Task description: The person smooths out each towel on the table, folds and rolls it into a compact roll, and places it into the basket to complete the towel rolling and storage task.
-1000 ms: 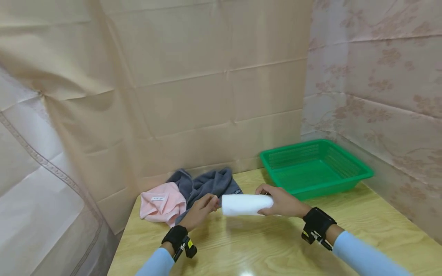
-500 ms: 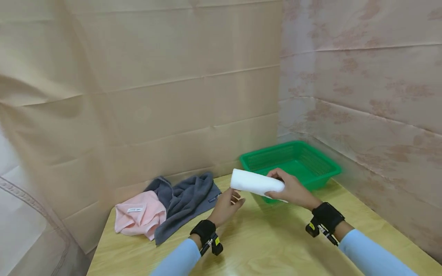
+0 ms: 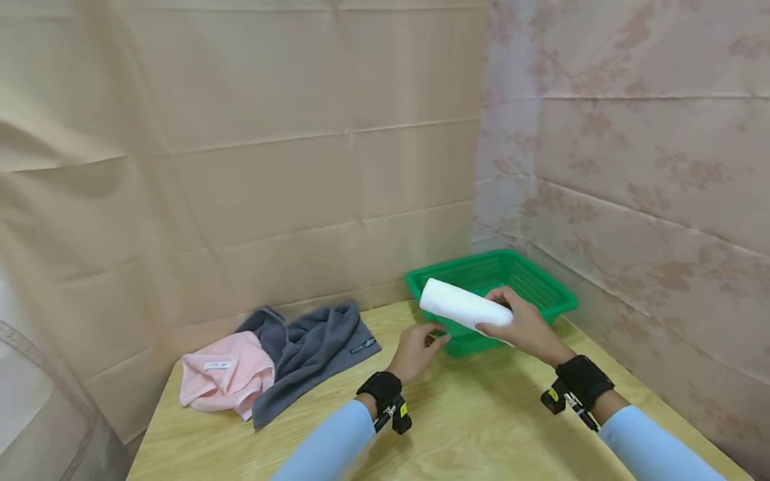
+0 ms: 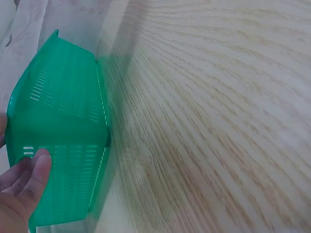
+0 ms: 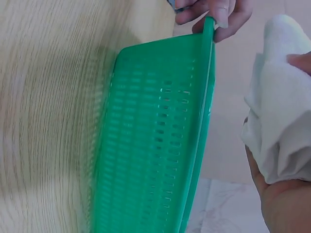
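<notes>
A rolled white towel [image 3: 462, 304] is held in my right hand [image 3: 522, 324], above the near side of the green plastic basket [image 3: 550, 302]. Its loose folded end shows beside the palm in the right wrist view, where the white cloth [image 5: 286, 102] is apart from the basket rim. My left hand [image 3: 415, 351] is at the basket's near left corner. In the right wrist view its fingers [image 5: 238, 22] and thumb pinch the rim there. The left wrist view shows a fingertip [image 4: 43, 162] against the slotted outer wall.
A crumpled grey towel [image 3: 313, 354] with a small label lies on the wooden table [image 3: 469, 427] to the left. Beside it is a pink towel [image 3: 225, 377] with a white tag. Beige cloth [image 3: 271, 167] hangs behind, and flowered cloth [image 3: 650, 200] hangs at the right.
The right hand has carried the rolled towel over the basket, tilting it. The left hand has moved right, away from the grey towel, and taken hold of the basket's rim. The view has turned right.
</notes>
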Demonstrator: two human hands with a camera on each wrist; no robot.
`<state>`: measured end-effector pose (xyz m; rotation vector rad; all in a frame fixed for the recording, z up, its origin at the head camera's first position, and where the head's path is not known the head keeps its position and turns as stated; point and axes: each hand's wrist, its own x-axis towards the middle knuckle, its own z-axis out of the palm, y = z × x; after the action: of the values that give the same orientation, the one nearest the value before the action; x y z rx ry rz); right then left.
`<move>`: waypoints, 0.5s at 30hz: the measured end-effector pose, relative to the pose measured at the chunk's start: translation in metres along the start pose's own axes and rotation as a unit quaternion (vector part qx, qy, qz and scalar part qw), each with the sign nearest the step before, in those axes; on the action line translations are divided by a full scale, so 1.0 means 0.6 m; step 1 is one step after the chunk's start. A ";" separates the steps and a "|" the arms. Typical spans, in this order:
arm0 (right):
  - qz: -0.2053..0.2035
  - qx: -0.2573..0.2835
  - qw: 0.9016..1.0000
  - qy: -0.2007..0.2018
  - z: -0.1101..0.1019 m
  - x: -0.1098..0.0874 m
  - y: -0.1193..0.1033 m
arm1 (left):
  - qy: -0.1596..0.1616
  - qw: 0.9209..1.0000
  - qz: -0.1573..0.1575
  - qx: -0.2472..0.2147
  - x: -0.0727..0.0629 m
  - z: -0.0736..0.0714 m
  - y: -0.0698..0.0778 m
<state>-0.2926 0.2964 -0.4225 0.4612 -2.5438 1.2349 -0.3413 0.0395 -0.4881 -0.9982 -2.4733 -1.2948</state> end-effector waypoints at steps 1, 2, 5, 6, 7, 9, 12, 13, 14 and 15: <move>-0.001 -0.005 1.000 0.004 0.000 0.002 0.001 | 0.001 1.000 0.004 -0.001 0.000 0.000 -0.001; 0.001 -0.006 1.000 0.006 0.001 0.004 0.002 | 0.001 1.000 0.007 -0.001 0.000 0.000 -0.002; 0.004 -0.015 1.000 0.009 0.002 0.010 0.005 | 0.002 1.000 0.011 0.006 0.000 0.001 -0.002; 0.005 -0.020 1.000 0.011 0.002 0.013 0.007 | 0.002 1.000 0.010 0.008 -0.001 0.001 -0.002; 0.006 -0.025 1.000 0.012 0.002 0.016 0.008 | 0.004 1.000 0.010 0.011 -0.001 0.002 -0.001; 0.008 -0.033 0.999 0.016 0.003 0.022 0.012 | 0.007 1.000 0.008 0.011 -0.001 0.003 0.000; 0.018 -0.041 0.999 0.024 0.004 0.033 0.020 | 0.009 1.000 -0.004 -0.001 -0.003 0.003 0.001; 0.020 -0.044 0.998 0.026 0.004 0.037 0.023 | 0.010 1.000 -0.010 -0.007 -0.004 0.002 0.001; 0.023 -0.045 0.998 0.028 0.004 0.041 0.026 | 0.010 1.000 -0.016 -0.015 -0.005 0.001 0.001; 0.025 -0.047 0.998 0.031 0.005 0.045 0.028 | 0.009 1.000 -0.021 -0.020 -0.005 0.000 0.000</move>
<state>-0.3244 0.2996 -0.4257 0.3364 -2.5623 1.1220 -0.3390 0.0381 -0.4894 -0.9441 -2.4773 -1.3642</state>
